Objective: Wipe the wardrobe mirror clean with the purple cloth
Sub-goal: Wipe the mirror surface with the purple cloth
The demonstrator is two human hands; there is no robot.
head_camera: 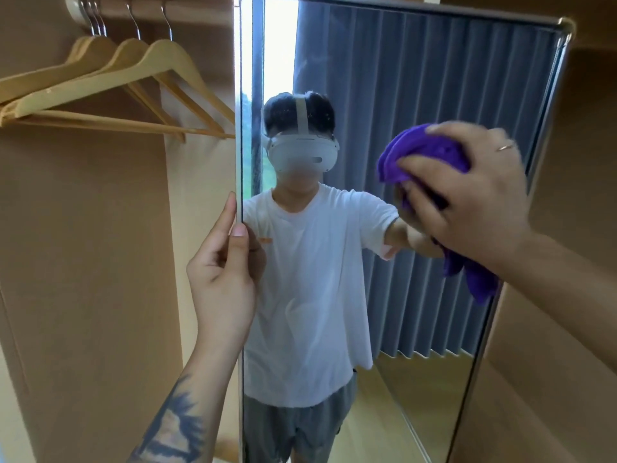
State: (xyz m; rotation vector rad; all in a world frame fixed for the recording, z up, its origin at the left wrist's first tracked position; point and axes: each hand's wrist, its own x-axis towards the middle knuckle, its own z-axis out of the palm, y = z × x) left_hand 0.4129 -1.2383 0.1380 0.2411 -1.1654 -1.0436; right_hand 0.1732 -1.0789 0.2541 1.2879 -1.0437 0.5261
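Right grip point(474, 195) presses bunched cloth point(430, 152) on mirror point(417, 78); left grip point(223, 262) pinches its edge. Keep even pressure, overlapping strokes.

Mirror point(384, 78) standing centre, hangers point(110, 85) on the rail point(140, 3) to its left, left hand point(223, 272) on the mirror's left edge, right hand point(467, 195) pressing the cloth point(424, 152) against its right side

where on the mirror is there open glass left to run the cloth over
Open glass runs down the middle of the mirror, between the left hand gripping the left edge and the right hand pressing the purple cloth near the right edge. Above the cloth is open too.
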